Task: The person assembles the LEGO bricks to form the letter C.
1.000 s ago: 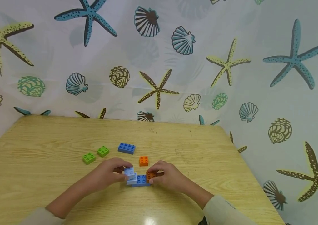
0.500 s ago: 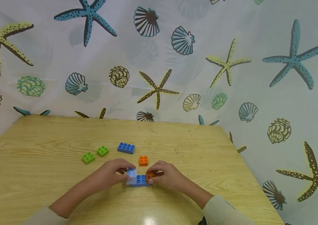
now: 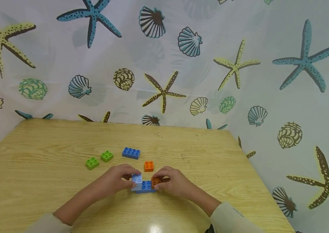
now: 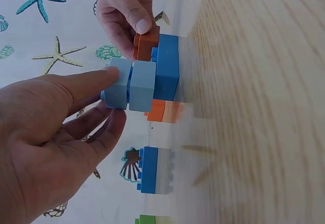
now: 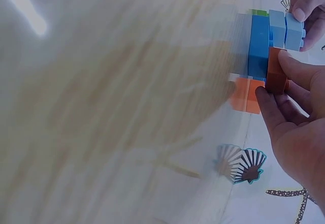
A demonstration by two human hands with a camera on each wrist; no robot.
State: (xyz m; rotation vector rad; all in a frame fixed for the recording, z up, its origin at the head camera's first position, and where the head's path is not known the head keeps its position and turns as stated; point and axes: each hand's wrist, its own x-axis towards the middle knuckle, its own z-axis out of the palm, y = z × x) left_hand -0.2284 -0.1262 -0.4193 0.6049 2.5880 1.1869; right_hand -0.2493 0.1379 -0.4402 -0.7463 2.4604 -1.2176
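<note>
My left hand (image 3: 119, 178) pinches a light blue brick (image 4: 118, 91) between thumb and fingers. It sits over a second light blue brick (image 4: 142, 87), with a thin gap between them in the left wrist view. That lower brick stands on the left end of a long blue brick (image 3: 146, 185), which lies on the table. On the blue brick's right end is a dark orange brick (image 5: 275, 70), pinched by my right hand (image 3: 174, 183). Studs show on the blue brick between the two ends.
Behind the hands, a loose orange brick (image 3: 149, 166) lies on the wooden table (image 3: 205, 155). Farther back is another blue brick (image 3: 131, 153), with two green bricks, one nearer (image 3: 92, 163) and one farther (image 3: 107, 156), to its left. A patterned curtain (image 3: 164, 58) hangs behind.
My left hand has moved slightly right, bringing the upper light blue brick from an offset position into line over the lower one. The right hand keeps its grip on the orange brick.
</note>
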